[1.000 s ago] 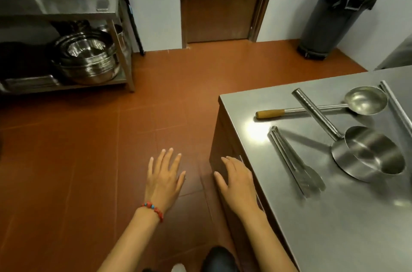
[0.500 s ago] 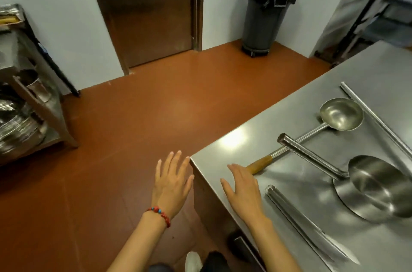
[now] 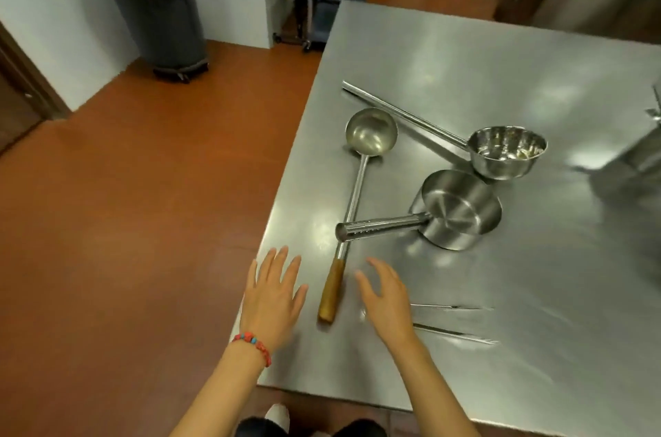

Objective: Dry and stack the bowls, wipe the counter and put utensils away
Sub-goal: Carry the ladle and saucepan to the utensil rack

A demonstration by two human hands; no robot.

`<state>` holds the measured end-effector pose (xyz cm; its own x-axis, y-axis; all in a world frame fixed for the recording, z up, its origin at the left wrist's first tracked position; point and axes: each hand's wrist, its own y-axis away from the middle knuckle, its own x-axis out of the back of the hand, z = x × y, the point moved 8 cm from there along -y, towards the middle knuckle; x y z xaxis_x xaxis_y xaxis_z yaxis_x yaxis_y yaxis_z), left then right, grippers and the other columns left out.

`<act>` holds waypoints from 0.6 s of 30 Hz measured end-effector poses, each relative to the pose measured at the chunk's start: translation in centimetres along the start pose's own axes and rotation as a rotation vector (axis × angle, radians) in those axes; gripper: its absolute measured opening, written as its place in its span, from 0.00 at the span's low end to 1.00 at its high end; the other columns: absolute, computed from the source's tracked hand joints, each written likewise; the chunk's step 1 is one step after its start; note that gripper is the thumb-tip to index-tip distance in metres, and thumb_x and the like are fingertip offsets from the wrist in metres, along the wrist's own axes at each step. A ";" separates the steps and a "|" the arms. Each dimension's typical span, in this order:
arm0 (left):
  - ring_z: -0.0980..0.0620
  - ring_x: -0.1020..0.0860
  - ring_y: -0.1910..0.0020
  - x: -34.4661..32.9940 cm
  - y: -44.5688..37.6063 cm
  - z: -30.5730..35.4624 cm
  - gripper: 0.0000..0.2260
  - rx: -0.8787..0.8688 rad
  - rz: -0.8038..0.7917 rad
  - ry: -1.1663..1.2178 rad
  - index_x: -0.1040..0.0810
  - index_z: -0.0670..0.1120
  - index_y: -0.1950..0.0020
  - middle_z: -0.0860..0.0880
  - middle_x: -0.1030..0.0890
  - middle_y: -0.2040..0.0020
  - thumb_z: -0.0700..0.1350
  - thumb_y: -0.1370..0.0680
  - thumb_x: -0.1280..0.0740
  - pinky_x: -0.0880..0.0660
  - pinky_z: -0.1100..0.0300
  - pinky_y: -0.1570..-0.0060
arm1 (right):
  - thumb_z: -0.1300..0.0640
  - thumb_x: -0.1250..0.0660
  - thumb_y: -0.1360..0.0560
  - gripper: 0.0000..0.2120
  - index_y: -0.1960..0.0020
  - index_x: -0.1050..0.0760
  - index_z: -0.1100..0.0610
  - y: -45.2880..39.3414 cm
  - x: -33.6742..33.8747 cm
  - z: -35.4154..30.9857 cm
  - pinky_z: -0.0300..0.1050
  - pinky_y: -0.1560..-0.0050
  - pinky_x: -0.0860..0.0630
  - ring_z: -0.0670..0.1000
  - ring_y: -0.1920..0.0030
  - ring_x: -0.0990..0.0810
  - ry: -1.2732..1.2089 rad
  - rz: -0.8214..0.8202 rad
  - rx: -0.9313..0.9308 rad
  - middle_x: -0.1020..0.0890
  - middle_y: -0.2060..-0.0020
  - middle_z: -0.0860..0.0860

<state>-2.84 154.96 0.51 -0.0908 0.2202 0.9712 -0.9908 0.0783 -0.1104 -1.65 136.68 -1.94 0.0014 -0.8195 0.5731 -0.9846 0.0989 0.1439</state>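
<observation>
We are at the utensil step: no bowl or cloth is in hand, and the steel counter (image 3: 500, 293) carries only utensils, so we judge that drying, stacking and wiping are not the business of this moment. Taking the wooden-handled ladle (image 3: 352, 207) as our landmark, its bowl lies toward the far side and its wooden grip points back at us, near the counter's front-left corner. Our left hand (image 3: 273, 297) hovers just left of that grip, palm down, fingers (image 3: 282, 259) spread and straight, holding nothing; whether it brushes the counter edge we cannot tell. Our right hand (image 3: 384, 293) hovers just right of the grip, fingers (image 3: 375, 263) loosely curved and apart, empty as well. The short-handled saucepan (image 3: 459, 209) sits right of the ladle, its tubular handle crossing over the ladle's shaft. The long-handled dipper (image 3: 506, 152) lies beyond it, its handle running past the ladle's bowl. The tongs (image 3: 454, 324) lie right of the ladle's grip, partly hidden by our right wrist. The next move, we judge, calls for closing one hand round the wooden grip and drawing the ladle out from beneath the saucepan handle without dragging the pan.
</observation>
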 end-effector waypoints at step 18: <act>0.48 0.48 0.25 -3.8 -2.6 -1.4 0.22 -0.039 -0.150 0.226 0.40 0.49 0.28 0.47 0.43 0.25 0.51 0.21 0.44 0.54 0.52 0.28 | 0.48 0.35 0.26 0.28 0.33 0.35 0.63 -6.3 -5.6 -0.2 0.44 0.49 0.25 0.52 0.52 0.22 -1.309 0.062 -0.738 0.23 0.52 0.54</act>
<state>0.19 155.29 -3.22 0.0853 0.4145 0.9061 -0.9866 0.1623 0.0187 4.61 140.71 -5.92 -0.5812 -0.6748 -0.4548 -0.6697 0.0790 0.7384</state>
